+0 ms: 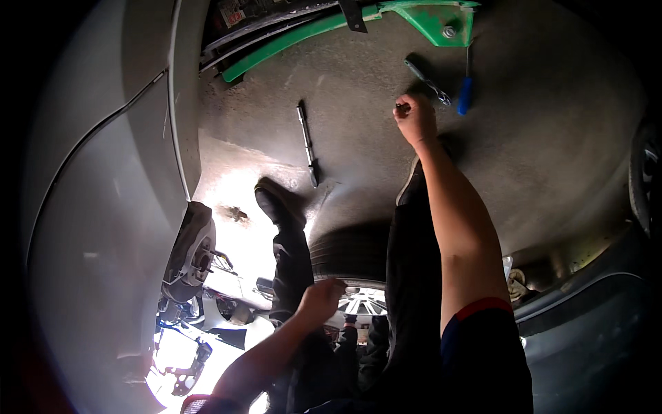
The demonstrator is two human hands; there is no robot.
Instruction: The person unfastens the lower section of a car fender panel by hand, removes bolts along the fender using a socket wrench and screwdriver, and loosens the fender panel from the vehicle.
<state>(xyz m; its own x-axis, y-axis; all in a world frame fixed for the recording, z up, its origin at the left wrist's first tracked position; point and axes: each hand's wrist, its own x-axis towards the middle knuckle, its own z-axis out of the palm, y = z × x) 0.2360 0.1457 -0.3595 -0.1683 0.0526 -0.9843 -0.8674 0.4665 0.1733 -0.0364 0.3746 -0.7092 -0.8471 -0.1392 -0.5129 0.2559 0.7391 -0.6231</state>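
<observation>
My right hand is stretched forward over the floor, its fingers curled around something small and dark that I cannot make out. Just beyond it lie a ratchet wrench and a screwdriver with a blue handle. Lower down, my left hand is held with bent fingers above my left leg, close to a wheel with a black tyre and silver spokes. Whatever it may hold is hidden. A long ratchet with an extension bar rests on the floor ahead of my left shoe.
A grey car body stands along the left, with an exposed brake disc. A green metal arm spans the far side above the concrete floor. Another person's forearm shows behind the wheel. Another car is at right.
</observation>
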